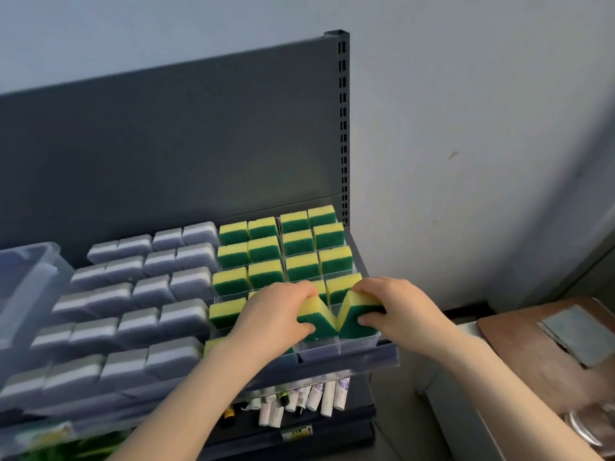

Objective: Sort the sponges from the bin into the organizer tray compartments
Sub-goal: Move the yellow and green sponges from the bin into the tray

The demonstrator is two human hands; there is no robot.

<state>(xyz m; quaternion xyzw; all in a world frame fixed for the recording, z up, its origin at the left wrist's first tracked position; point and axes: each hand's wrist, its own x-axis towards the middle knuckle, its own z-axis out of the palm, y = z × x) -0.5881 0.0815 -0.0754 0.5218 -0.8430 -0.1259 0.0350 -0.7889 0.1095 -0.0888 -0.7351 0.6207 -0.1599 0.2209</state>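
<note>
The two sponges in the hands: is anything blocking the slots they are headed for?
Nothing visible does. The left hand holds the left sponge and the right hand the right sponge, both tilted, over the clear front compartments of the organizer tray. What shows of those compartments looks empty; the hands hide part.

My left hand (276, 314) is covering the near end of the left sponge (317, 316) it is gripping, and part of the organizer tray (319, 349) is lying hidden under my palm. My right hand (396, 307) is hiding the back of the right sponge (357, 316). Far left of my grip, the clear bin (26, 287) is running off the edge. Below my grip, the tubes (299, 400) are showing print too small to read. Down to the right, something glassy (585, 424) is blurring past telling.
</note>
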